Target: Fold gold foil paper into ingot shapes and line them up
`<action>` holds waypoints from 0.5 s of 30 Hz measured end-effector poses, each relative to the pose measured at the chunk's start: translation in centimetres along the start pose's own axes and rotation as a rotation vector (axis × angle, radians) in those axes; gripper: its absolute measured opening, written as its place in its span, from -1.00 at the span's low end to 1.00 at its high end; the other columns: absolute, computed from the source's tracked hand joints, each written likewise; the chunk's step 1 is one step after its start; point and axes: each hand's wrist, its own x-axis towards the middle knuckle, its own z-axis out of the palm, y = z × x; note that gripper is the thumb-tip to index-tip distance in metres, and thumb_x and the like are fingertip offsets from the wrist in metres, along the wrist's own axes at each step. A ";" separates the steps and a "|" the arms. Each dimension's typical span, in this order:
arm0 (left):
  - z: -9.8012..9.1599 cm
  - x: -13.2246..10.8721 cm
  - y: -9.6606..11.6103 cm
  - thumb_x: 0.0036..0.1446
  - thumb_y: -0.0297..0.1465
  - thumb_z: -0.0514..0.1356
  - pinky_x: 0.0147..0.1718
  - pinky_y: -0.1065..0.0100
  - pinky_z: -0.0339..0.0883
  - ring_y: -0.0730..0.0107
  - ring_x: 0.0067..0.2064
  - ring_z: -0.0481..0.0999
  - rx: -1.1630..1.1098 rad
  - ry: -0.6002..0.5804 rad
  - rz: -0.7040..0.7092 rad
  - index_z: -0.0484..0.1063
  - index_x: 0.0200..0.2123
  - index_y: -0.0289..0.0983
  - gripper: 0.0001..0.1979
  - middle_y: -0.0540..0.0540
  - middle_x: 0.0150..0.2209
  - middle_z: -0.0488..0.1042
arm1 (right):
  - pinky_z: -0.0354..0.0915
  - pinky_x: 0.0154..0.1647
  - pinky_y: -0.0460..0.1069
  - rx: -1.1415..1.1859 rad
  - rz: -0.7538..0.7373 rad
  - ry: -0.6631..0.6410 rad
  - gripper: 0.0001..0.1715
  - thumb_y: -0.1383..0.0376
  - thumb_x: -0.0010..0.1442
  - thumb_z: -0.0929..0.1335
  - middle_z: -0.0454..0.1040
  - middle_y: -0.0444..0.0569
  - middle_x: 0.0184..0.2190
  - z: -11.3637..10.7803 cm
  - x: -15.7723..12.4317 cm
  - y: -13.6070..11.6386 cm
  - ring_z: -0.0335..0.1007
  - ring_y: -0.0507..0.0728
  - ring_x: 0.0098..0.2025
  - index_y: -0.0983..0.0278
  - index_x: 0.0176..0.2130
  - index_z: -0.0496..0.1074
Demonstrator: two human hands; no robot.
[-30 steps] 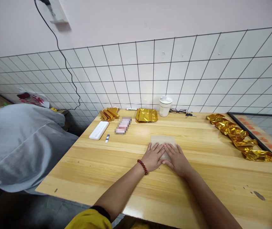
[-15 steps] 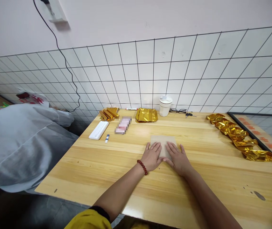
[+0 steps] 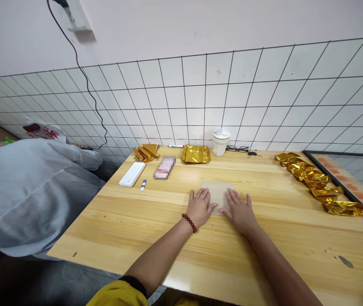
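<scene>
A square of greyish-beige paper (image 3: pixel 218 196) lies flat on the wooden table (image 3: pixel 130 238) in front of me. My left hand (image 3: pixel 199 207), with a red bead bracelet (image 3: pixel 189 222) on its wrist, rests open over the paper's left edge. Over the right edge, my right hand (image 3: pixel 239 211) lies open too, its fingers stretched forward. Both thumbs point inward near the paper's lower edge and stay apart. Neither hand grips anything. The hands cover the paper's side edges.
Gold foil sheets (image 3: pixel 195 154), folded gold strips (image 3: pixel 146 152), a white lidded cup (image 3: pixel 221 142), glasses (image 3: pixel 237 148) and keys (image 3: pixel 254 154) sit along the back. Crumpled gold foil (image 3: pixel 315 180) runs along the right. Left are a white case (image 3: pixel 132 174) and a small blue-and-white tube (image 3: pixel 143 185).
My hands have slid apart, the left one leftward and the right one rightward. More of the paper's middle shows between them, and the thumbs have separated.
</scene>
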 end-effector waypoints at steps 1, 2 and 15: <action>0.0 0.0 0.0 0.38 -0.09 -0.03 0.29 -0.22 -0.02 0.07 0.34 0.20 -0.001 0.000 0.000 0.31 0.21 -0.25 -0.50 -0.21 0.32 0.27 | -0.32 0.33 0.50 -0.001 0.013 0.009 -0.20 -0.08 0.39 -0.01 0.09 0.22 0.38 0.1 0.0 0.0 -0.02 0.34 0.40 0.31 0.34 0.17; 0.0 0.0 0.0 0.38 -0.09 -0.03 0.29 -0.23 -0.02 0.07 0.34 0.20 -0.002 -0.001 -0.001 0.31 0.21 -0.25 -0.50 -0.21 0.31 0.27 | -0.32 0.33 0.50 -0.003 0.024 0.016 -0.20 -0.08 0.39 -0.01 0.10 0.22 0.38 0.2 0.0 0.1 -0.01 0.34 0.40 0.31 0.34 0.17; -0.2 0.1 -0.5 0.36 -0.11 0.01 0.28 -0.20 -0.02 0.05 0.34 0.19 0.027 -0.014 -0.018 0.29 0.22 -0.22 -0.52 -0.20 0.33 0.25 | -0.35 0.33 0.50 0.018 0.087 0.065 -0.13 -0.13 0.38 -0.05 0.15 0.23 0.36 0.3 -0.1 0.3 0.07 0.34 0.36 0.33 0.32 0.22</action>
